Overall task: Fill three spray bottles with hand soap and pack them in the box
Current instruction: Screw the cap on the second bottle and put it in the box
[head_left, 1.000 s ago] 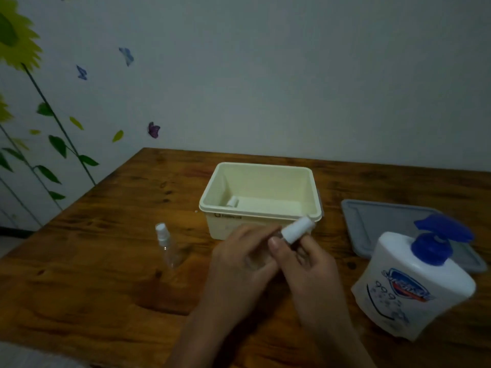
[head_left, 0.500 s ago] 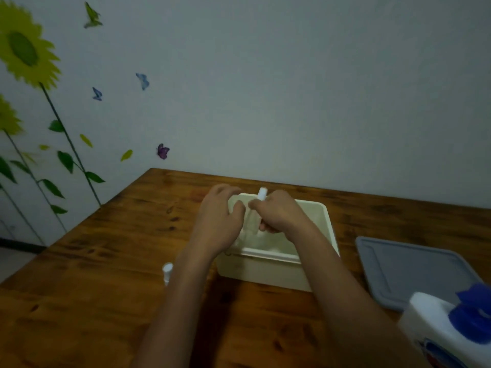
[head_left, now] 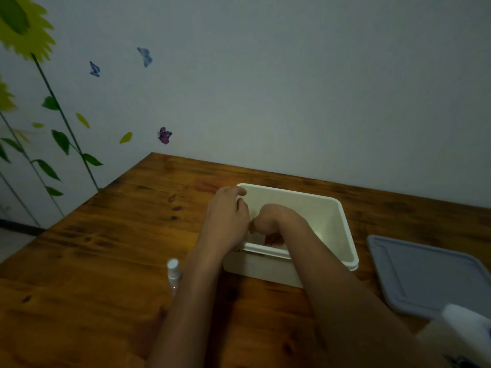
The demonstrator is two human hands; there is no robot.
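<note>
Cream box point(head_left: 342, 229) under both your hands, right hand point(head_left: 273, 221) dipped inside, its grip hidden, left hand point(head_left: 228, 221) curled over the near-left rim, one spray bottle point(head_left: 174, 274) upright beside your left forearm.

One spray bottle point(head_left: 174, 272), one box point(head_left: 342, 229), one lid point(head_left: 425, 274) — two hands.

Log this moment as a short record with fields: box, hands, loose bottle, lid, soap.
box: cream box on the wooden table, open
left hand: over the box's near left corner
right hand: reaching down inside the box, fingers hidden; grip cannot be told
loose bottle: small spray bottle upright on the table, left of the box, beside the left forearm
lid: grey lid flat on the table, right of the box
soap: soap dispenser at the right edge, cut off
</note>
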